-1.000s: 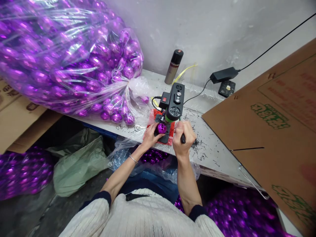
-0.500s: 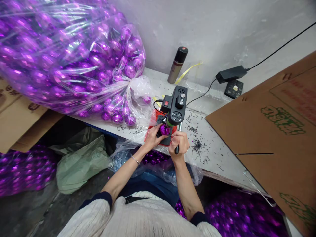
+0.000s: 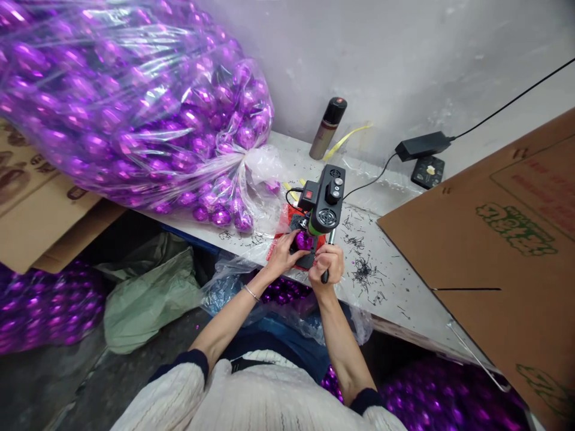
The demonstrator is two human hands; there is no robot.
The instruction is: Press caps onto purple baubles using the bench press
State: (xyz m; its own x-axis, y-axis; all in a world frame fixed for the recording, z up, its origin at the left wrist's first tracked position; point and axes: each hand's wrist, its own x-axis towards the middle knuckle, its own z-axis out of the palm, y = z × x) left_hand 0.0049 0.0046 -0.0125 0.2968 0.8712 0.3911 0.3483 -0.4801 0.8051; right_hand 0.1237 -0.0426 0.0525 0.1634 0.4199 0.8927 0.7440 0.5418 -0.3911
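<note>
A shiny purple faceted ball (image 3: pixel 304 240) sits under the head of a small black bench drill press (image 3: pixel 329 200). Fingers and thumb of my left hand (image 3: pixel 283 254) close around the ball from its left and near side, against the dark base. My right hand (image 3: pixel 329 263) is wrapped round the black-ended lever handle (image 3: pixel 325 276) at the machine's right side. The green part under the machine's head is right above the ball; the exact contact point is hidden. Red plastic (image 3: pixel 274 242) lies beneath the base.
A large clear bag of purple balls (image 3: pixel 148 137) lies at the left of the white table (image 3: pixel 398 254). Behind the machine are a spray can (image 3: pixel 327 129) and a black power adapter (image 3: pixel 422 145). Dark shavings (image 3: pixel 365 272) litter the right. A cardboard box (image 3: pixel 498 263) stands far right.
The whole view has shifted slightly, so everything sits a little lower and further right. Both hands keep their grip on the ball and the lever handle.
</note>
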